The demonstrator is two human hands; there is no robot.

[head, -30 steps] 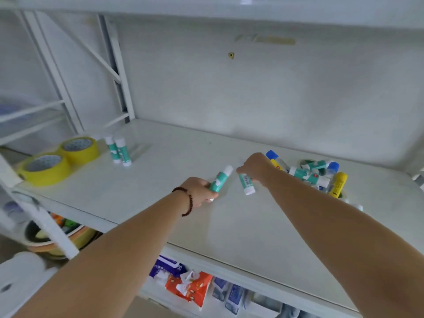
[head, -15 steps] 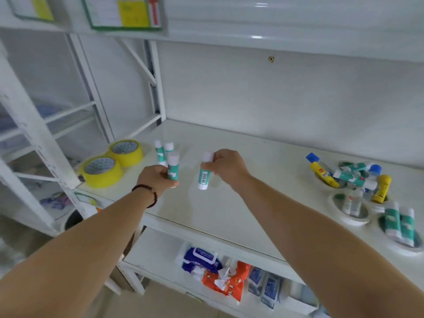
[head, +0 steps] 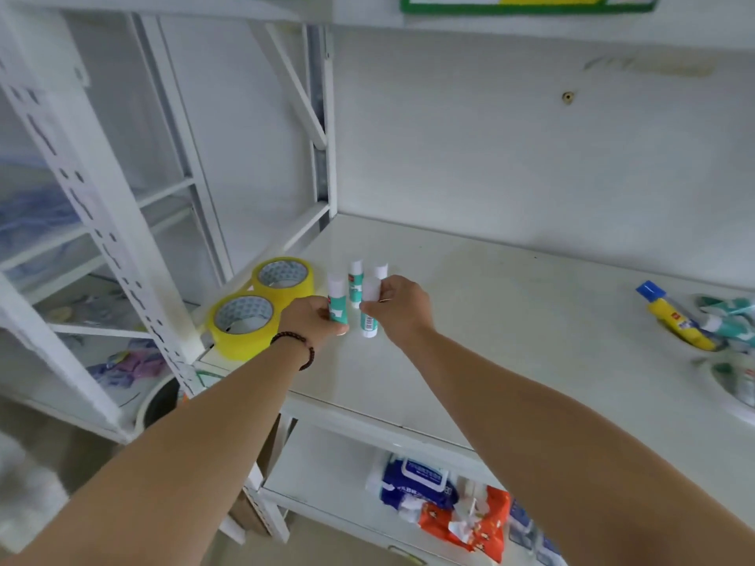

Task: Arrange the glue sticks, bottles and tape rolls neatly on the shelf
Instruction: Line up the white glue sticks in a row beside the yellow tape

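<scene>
Both hands are at the left end of the shelf (head: 510, 304), each clamped on one upright glue stick. Left hand (head: 312, 320) grips a teal-and-white stick (head: 337, 302); right hand (head: 398, 306) pinches a second stick (head: 369, 312) near its cap, base at or just above the shelf surface; contact cannot be told. Two more sticks stand just behind: one (head: 355, 281) between the hands, the other (head: 381, 270) partly hidden by the right fingers.

Relative to the near yellow tape roll (head: 243, 326): the second roll (head: 283, 277) touches it on the far side; the held sticks are just beside it to the right; the unsorted pile with the yellow bottle (head: 676, 320) is well apart, far right.

Risks, as judged:
- Sticks are narrow-based, so a tilted release would likely tip one over.
- Right knuckles sit close to the rear pair; withdrawing carelessly could knock them down in a chain.
- Left hand is near the tape roll; a nudge could shift it.
</scene>
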